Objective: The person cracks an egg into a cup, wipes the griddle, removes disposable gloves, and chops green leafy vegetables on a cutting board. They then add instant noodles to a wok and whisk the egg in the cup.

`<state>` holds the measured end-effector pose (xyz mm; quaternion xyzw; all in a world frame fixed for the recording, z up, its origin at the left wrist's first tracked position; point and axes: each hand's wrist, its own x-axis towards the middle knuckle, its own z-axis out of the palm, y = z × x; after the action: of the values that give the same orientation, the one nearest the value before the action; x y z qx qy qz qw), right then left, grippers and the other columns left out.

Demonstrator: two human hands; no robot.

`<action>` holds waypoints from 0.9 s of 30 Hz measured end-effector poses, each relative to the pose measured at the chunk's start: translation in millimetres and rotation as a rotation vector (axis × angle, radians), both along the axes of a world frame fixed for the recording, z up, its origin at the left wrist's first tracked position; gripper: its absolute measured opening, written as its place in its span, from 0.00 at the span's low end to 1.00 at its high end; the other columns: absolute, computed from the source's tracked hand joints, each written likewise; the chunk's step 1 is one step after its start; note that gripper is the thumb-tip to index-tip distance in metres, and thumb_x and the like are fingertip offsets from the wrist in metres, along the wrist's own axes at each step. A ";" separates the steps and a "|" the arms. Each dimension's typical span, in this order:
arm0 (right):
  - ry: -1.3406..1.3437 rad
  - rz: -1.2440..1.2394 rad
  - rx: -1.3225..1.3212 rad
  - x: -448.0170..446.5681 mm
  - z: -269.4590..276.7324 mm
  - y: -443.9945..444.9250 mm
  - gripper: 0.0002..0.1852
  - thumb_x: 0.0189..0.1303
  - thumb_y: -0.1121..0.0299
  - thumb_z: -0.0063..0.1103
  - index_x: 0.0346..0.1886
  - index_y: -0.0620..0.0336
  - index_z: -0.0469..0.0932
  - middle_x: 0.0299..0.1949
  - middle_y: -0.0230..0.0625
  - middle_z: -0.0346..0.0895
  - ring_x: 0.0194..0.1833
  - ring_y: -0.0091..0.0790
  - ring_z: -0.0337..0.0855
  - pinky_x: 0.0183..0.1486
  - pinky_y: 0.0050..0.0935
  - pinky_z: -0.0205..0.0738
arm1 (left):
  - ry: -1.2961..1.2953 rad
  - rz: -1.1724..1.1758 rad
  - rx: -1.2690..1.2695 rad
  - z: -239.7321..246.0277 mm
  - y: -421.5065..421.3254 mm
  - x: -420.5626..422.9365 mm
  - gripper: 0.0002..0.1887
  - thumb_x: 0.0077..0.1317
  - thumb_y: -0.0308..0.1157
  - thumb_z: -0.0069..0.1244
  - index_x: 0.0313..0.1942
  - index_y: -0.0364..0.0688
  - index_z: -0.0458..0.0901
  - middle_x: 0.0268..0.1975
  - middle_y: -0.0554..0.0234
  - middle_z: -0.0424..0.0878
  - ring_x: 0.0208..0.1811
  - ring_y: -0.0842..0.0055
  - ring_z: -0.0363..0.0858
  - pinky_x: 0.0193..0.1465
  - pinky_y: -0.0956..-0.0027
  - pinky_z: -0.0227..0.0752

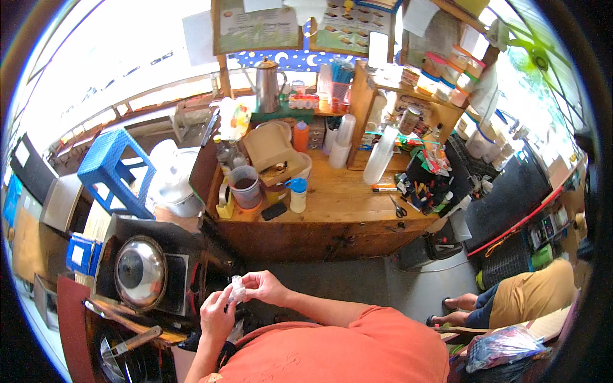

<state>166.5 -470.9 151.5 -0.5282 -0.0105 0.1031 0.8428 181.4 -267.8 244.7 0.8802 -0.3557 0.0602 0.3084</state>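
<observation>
A small crumpled piece of whitish clear plastic (236,290), perhaps a little bag, is pinched between my two hands in front of my chest. My left hand (217,310) has its thumb and fingers on the lower side of the plastic. From the right, my right hand (266,288) grips its other side between thumb and fingertips. What the plastic contains, if anything, is too small to make out. Just left of my hands is a stove (178,277) with a shiny round metal lid (141,273) on it.
Ahead stands a wooden counter (330,201) bearing a brown-filled plastic tub (244,185), a blue-capped bottle (298,195), scissors (398,207) and stacked plastic cups (380,155). A blue stool (116,170) stands upper left. Another person's legs (498,301) are at right.
</observation>
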 end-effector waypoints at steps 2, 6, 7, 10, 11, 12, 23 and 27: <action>0.034 0.112 -0.005 5.7 1.3 4.8 0.13 0.67 0.76 0.67 0.54 0.66 0.83 0.47 0.35 0.88 0.47 0.27 0.87 0.53 0.30 0.83 | -0.003 -0.007 0.009 -1.7 6.2 0.6 0.21 0.60 0.26 0.63 0.56 0.39 0.85 0.43 0.48 0.87 0.41 0.53 0.87 0.45 0.55 0.83; 0.012 0.310 -0.194 20.8 13.9 22.3 0.11 0.64 0.74 0.65 0.47 0.66 0.86 0.43 0.31 0.87 0.46 0.24 0.85 0.54 0.30 0.81 | 0.002 -0.031 -0.034 -0.4 37.6 -4.3 0.16 0.61 0.29 0.63 0.49 0.37 0.85 0.34 0.50 0.85 0.34 0.56 0.86 0.38 0.56 0.82; -0.057 0.389 -0.203 22.2 18.1 28.3 0.10 0.64 0.74 0.65 0.47 0.65 0.86 0.44 0.30 0.87 0.46 0.24 0.85 0.55 0.29 0.80 | 0.008 -0.031 -0.038 0.6 52.2 -9.7 0.14 0.62 0.30 0.63 0.47 0.37 0.85 0.32 0.51 0.84 0.32 0.56 0.86 0.37 0.56 0.82; -0.028 0.645 -0.253 22.2 27.5 59.5 0.16 0.67 0.71 0.65 0.55 0.67 0.84 0.49 0.37 0.88 0.52 0.28 0.85 0.59 0.31 0.80 | 0.121 0.037 -0.147 2.5 110.5 -39.3 0.12 0.63 0.30 0.62 0.46 0.38 0.87 0.31 0.52 0.84 0.31 0.56 0.85 0.35 0.56 0.79; 0.013 0.723 -0.228 19.8 28.0 68.0 0.18 0.68 0.70 0.65 0.58 0.66 0.84 0.51 0.38 0.88 0.53 0.29 0.85 0.61 0.32 0.79 | 0.201 0.099 -0.209 -0.1 131.5 -58.0 0.12 0.61 0.29 0.63 0.45 0.39 0.88 0.30 0.52 0.82 0.31 0.57 0.84 0.34 0.58 0.77; 0.053 0.788 -0.151 19.2 27.4 80.3 0.18 0.69 0.69 0.65 0.59 0.66 0.84 0.51 0.38 0.88 0.53 0.30 0.86 0.61 0.32 0.79 | 0.249 0.149 -0.236 -4.4 159.6 -75.3 0.12 0.60 0.29 0.63 0.45 0.39 0.88 0.30 0.53 0.82 0.31 0.58 0.84 0.34 0.59 0.77; 0.120 0.857 -0.572 43.1 10.9 90.3 0.18 0.71 0.66 0.64 0.58 0.65 0.84 0.51 0.38 0.89 0.53 0.29 0.86 0.59 0.32 0.79 | 0.635 1.281 -0.861 -142.1 277.4 -200.8 0.16 0.64 0.28 0.65 0.51 0.37 0.82 0.28 0.61 0.88 0.26 0.80 0.84 0.27 0.68 0.76; 0.170 0.741 -0.732 38.2 5.7 69.9 0.19 0.71 0.64 0.65 0.58 0.65 0.84 0.51 0.37 0.89 0.53 0.29 0.86 0.58 0.31 0.79 | 0.090 1.443 -0.466 -200.8 327.2 -95.0 0.20 0.62 0.39 0.68 0.48 0.35 0.85 0.25 0.52 0.86 0.25 0.69 0.87 0.30 0.61 0.76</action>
<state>204.7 -401.0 157.2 -0.7384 -0.0914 0.4337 0.5082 86.4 59.4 43.9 0.8080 0.3433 0.2849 0.3847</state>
